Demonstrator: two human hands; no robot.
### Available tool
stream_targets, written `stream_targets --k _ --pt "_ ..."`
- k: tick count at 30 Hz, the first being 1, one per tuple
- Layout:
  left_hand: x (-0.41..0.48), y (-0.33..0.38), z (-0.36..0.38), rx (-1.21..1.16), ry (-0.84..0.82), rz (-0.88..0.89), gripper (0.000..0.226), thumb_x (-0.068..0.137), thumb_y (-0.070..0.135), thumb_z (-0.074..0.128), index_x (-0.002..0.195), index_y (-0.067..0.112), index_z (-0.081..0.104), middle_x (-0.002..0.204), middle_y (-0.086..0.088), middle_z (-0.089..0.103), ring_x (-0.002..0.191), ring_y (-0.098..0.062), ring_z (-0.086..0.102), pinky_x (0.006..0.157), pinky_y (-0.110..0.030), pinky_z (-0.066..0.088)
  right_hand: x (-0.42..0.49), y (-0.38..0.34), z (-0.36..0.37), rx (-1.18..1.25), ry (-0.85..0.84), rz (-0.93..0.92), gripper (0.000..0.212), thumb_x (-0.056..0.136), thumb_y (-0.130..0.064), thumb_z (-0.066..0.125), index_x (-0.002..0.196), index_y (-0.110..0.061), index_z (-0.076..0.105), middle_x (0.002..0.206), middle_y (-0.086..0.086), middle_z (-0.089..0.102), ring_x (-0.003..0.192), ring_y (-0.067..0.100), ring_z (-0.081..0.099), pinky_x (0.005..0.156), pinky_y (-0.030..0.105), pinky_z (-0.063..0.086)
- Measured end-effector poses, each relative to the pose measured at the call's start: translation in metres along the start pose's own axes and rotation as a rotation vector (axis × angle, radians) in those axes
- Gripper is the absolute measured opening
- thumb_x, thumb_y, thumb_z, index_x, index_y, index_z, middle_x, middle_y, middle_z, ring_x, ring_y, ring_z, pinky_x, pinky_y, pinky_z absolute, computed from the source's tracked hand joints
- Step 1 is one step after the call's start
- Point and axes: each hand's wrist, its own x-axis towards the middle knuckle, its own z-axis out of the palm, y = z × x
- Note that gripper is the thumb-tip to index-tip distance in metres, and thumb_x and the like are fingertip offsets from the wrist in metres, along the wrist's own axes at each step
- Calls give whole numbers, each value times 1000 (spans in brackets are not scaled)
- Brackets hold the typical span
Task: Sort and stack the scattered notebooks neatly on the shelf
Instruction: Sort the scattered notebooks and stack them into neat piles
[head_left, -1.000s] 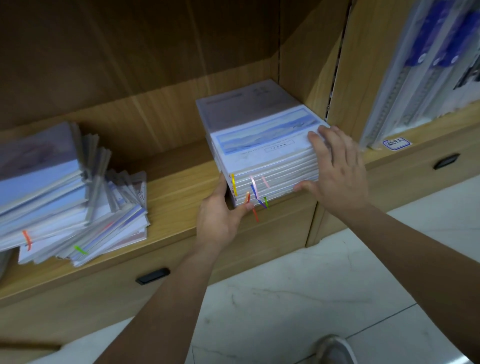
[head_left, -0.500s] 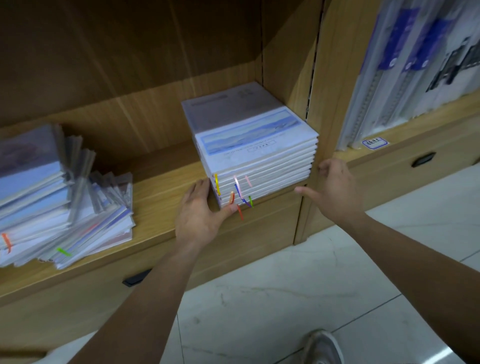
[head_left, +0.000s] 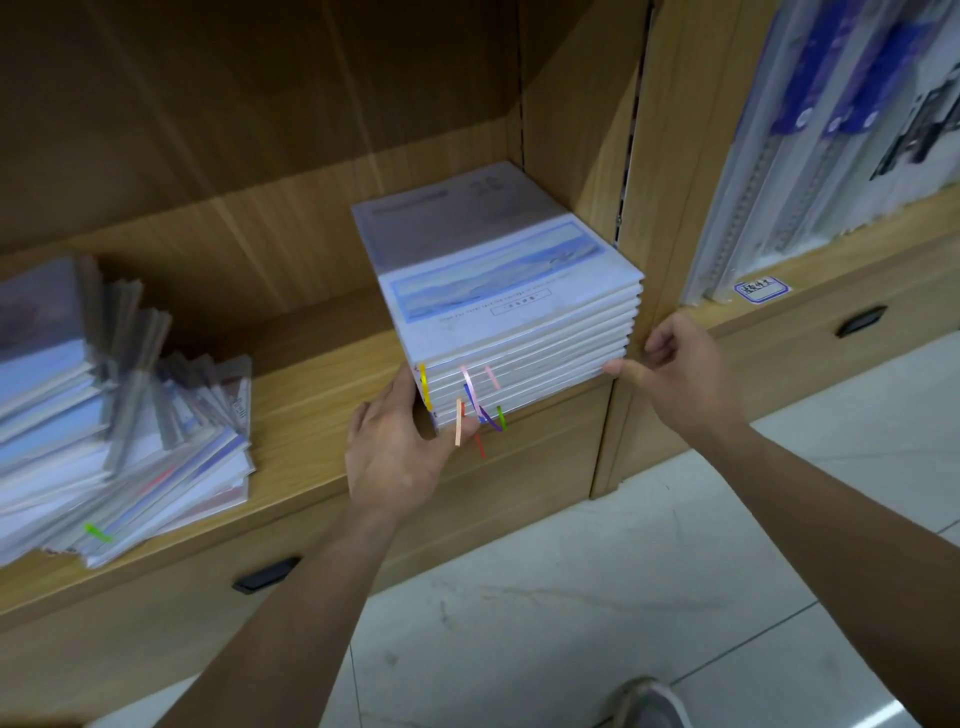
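- Head view, hands: my left hand (head_left: 400, 457) lies flat against the near left corner of the neat stack (head_left: 498, 291), fingers along its side and thumb on its front edge, pressing rather than gripping. My right hand (head_left: 685, 379) grasps nothing; its fingers are loosely curled and only the thumb tip touches the stack's near right corner.
- Head view, task's things: the neat stack sits on the shelf (head_left: 311, 415). Its right side is close against the upright divider (head_left: 639, 208), and its front edge is at the shelf's lip. Well to the left of the stack, the scattered pile (head_left: 119, 415) fans out unsorted, so I judge the job is only part done.
- Head view, doing it well: I should square the stack with even pressure from both sides. I should then nudge it back from the lip, keeping the ribbon bookmarks (head_left: 470, 400) from being trapped under the covers.
- Head view, surface and room: the shelf is smooth pale wood. A drawer handle (head_left: 265, 576) sits below and left of the stack. Beyond the divider to the right stand files (head_left: 831, 130) with a small label (head_left: 761, 290). Below lie pale floor tiles (head_left: 571, 597) and my shoe (head_left: 649, 701).
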Motion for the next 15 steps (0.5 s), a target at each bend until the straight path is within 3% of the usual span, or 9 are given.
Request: stream_targets --k 6,9,15 --pt "-1 3 6 53 -1 -15 56 80 67 59 120 28 58 111 7 61 118 -21 52 115 -39 26 1 -2 8 -16 88 39 53 67 -44 88 73 -23 40 70 -1 51 66 22 48 65 47 45" --pt "-2 8 -1 -3 -31 -72 53 79 62 69 121 33 56 121 9 62 126 -18 43 115 -41 27 -1 -5 3 4 53 41 51 68 -43 88 75 -22 42 72 0 54 67 21 50 66 46 47" --pt "5 0 10 20 -27 -39 58 76 68 66 122 35 54 115 10 63 119 -17 54 117 -41 22 -2 -9 0 -57 47 30 50 69 -44 87 77 -19 44 74 2 57 71 24 54 61 38 41"
